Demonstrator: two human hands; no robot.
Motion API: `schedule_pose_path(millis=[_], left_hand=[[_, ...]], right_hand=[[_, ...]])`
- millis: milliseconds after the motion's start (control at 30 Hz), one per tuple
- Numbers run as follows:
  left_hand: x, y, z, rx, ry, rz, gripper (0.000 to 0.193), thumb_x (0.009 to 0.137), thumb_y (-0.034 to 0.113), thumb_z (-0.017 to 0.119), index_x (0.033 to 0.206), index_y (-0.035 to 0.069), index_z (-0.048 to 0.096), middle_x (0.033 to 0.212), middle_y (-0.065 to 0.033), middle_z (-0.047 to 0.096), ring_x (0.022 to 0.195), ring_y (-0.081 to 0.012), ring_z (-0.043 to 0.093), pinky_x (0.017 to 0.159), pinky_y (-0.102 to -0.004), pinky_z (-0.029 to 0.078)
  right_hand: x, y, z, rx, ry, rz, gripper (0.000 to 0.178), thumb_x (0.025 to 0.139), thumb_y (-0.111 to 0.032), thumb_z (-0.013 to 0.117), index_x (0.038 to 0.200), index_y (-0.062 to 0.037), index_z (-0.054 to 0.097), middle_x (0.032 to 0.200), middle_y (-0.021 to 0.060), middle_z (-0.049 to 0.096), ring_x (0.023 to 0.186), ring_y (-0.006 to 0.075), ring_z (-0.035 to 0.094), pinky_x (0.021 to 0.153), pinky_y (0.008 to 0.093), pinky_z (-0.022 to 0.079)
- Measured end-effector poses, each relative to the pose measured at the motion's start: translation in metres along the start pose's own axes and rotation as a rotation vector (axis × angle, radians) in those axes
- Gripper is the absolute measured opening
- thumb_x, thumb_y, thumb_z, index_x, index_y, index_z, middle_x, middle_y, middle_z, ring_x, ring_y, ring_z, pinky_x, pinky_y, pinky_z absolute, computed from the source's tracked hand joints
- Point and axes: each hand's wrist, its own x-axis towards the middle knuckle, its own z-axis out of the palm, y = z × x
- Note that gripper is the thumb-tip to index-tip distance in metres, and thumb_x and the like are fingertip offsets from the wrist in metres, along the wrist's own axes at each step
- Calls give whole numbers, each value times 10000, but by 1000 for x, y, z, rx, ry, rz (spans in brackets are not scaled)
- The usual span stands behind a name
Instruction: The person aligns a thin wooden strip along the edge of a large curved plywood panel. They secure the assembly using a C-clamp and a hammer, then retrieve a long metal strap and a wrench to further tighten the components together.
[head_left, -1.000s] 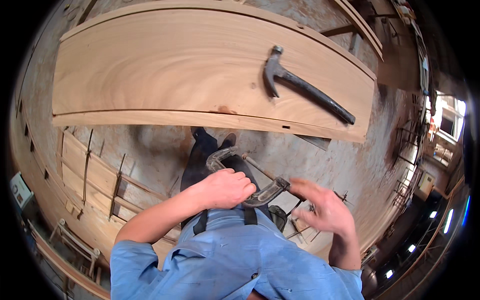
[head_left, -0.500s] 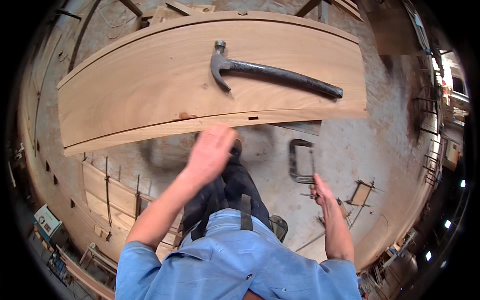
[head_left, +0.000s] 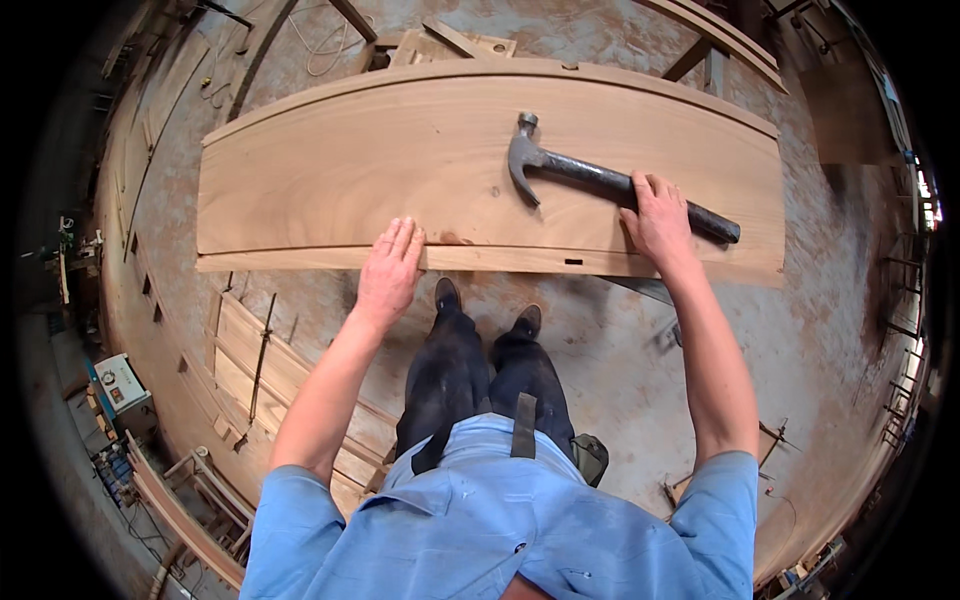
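A claw hammer (head_left: pixel 582 171) with a grey steel head and a dark handle lies on a wide, pale wooden panel (head_left: pixel 330 170). My right hand (head_left: pixel 660 225) is closed over the handle, towards its butt end. Thumb and fingers lie on either side of it. My left hand (head_left: pixel 388 272) rests flat on the panel's near rail (head_left: pixel 480 261), its fingers stretched out and close together. It holds nothing. A small dark slot (head_left: pixel 573 262) is cut into that rail, between my two hands.
Below the panel are my feet and a stained concrete floor (head_left: pixel 600 380). Clamped boards (head_left: pixel 262 345) lie at lower left, near a light-coloured machine box (head_left: pixel 120 383). Timber beams (head_left: pixel 715 40) stand beyond the panel. A dark metal object (head_left: pixel 667 337) shows partly beside my right forearm.
My right hand has let go of a C-clamp and moved up onto the hammer handle. My left hand has settled flat on the panel's near rail. The view has shifted.
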Motion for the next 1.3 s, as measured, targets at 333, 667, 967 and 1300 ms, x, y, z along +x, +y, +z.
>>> schedule_pose_path(millis=[333, 667, 967, 1300], left_hand=[[29, -31, -31, -254, -32, 139, 522, 732, 197, 750, 1194, 15, 588, 1231, -208, 580, 1149, -364, 548, 972, -427, 460], [255, -194, -13, -221, -21, 308, 862, 726, 345, 796, 1372, -64, 399, 1396, -267, 441, 1315, -396, 405, 1109, -436, 336], [327, -186, -24, -403, -601, 260, 771, 683, 482, 813, 1193, -38, 561, 1111, -234, 655, 1051, -336, 628, 920, -400, 473], [340, -191, -17, -311, -744, 260, 764, 689, 541, 775, 1106, -63, 565, 1086, -265, 648, 1042, -345, 626, 901, -408, 483]], right_hand=[[-23, -39, -12, 191, -152, 174, 308, 781, -253, 710, 993, -57, 604, 835, 217, 640, 807, 443, 600, 712, 501, 495], [-152, -261, -72, 1532, 164, 1436, 156, 1017, -230, 432, 1059, -84, 470, 733, 27, 502, 519, 122, 511, 426, 299, 461], [-148, -330, -29, 2785, 765, 1642, 339, 1005, -402, 473, 1030, -68, 525, 804, -2, 538, 591, 117, 481, 511, 293, 428], [-120, -404, -6, 3053, 1034, 1591, 466, 1008, -486, 399, 1046, -43, 537, 755, -4, 541, 570, 133, 506, 509, 305, 411]])
